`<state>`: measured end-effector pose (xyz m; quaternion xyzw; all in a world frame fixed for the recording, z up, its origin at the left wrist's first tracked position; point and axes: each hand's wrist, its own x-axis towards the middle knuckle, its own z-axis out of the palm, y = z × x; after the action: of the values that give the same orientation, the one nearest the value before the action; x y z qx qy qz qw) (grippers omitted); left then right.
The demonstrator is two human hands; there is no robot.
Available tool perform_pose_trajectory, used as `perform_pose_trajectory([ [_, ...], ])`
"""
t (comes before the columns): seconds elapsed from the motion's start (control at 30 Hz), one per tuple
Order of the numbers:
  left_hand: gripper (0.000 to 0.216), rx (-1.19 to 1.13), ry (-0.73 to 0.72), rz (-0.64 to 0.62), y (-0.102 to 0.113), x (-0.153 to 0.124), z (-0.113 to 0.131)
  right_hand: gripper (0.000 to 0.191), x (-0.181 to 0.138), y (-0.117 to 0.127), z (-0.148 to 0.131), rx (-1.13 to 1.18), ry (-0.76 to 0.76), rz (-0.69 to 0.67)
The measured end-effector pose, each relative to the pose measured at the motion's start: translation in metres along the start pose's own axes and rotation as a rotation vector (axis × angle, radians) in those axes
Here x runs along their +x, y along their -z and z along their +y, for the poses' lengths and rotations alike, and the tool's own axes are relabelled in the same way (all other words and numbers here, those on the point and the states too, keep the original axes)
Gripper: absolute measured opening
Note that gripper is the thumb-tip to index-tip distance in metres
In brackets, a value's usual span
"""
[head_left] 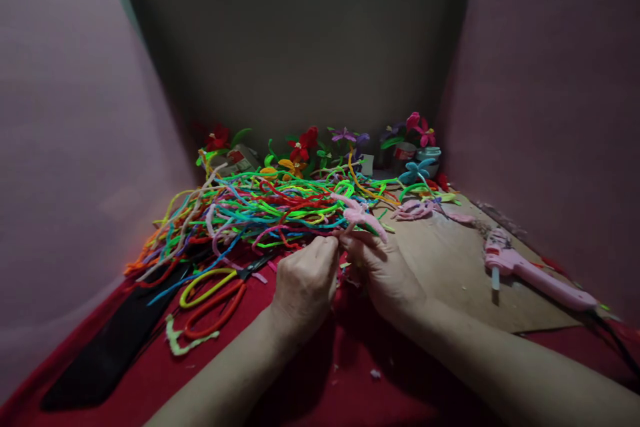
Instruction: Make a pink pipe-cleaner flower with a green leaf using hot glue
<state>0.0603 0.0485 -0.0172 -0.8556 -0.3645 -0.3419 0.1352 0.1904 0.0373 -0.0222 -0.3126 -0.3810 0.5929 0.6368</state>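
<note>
A pink pipe-cleaner flower (359,213) with long petals rises above my fingertips near the middle of the view. My right hand (383,270) is closed in a pinch at its base. Pressed close beside it, my left hand (306,279) is curled shut, its fingertips at the lower end of the flower's stem. The exact grip points are hidden by the fingers. Just beyond both hands lies a big heap of coloured pipe cleaners (270,203). Scissors (213,290) with yellow and red handles lie left of my left hand.
A pink glue gun (540,280) rests on a brown board (450,260) at the right. Pink pipe-cleaner pieces (415,209) lie on the board's far edge. Finished flowers (303,145) and a jar (429,159) line the back. A black strip (115,340) lies on the red cloth (220,373).
</note>
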Motion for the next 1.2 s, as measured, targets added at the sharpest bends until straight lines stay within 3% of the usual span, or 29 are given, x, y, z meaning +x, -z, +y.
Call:
perform_pose_trajectory([
  [0.13,0.018,-0.198,0.060,0.028,0.003,0.002,0.000,0.042,-0.001,-0.006,-0.006,-0.058,0.013,0.000],
  [0.23,0.016,-0.409,0.165,0.051,0.009,0.006,0.003,0.043,-0.001,-0.008,-0.011,-0.132,0.107,-0.052],
  [0.33,0.014,-0.552,0.337,0.010,0.016,0.011,0.006,0.031,-0.002,-0.008,-0.013,-0.169,0.194,-0.099],
  [0.47,0.017,-0.773,0.568,-0.086,0.026,0.017,0.011,0.014,-0.002,-0.003,-0.011,-0.154,0.111,-0.097],
  [0.63,0.020,-1.073,0.765,-0.152,0.029,0.021,0.014,0.017,0.001,0.004,-0.008,-0.150,0.011,-0.094],
  [0.93,0.023,-1.436,0.876,-0.301,0.033,0.021,0.004,0.009,0.004,0.004,-0.012,-0.094,0.022,-0.219],
  [1.07,0.022,-1.634,0.883,-0.401,0.032,0.021,0.000,0.010,0.005,0.005,-0.010,-0.039,-0.035,-0.222],
  [1.2,0.020,-1.781,0.905,-0.513,0.032,0.021,-0.003,0.016,0.006,0.007,-0.008,0.018,-0.072,-0.321],
])
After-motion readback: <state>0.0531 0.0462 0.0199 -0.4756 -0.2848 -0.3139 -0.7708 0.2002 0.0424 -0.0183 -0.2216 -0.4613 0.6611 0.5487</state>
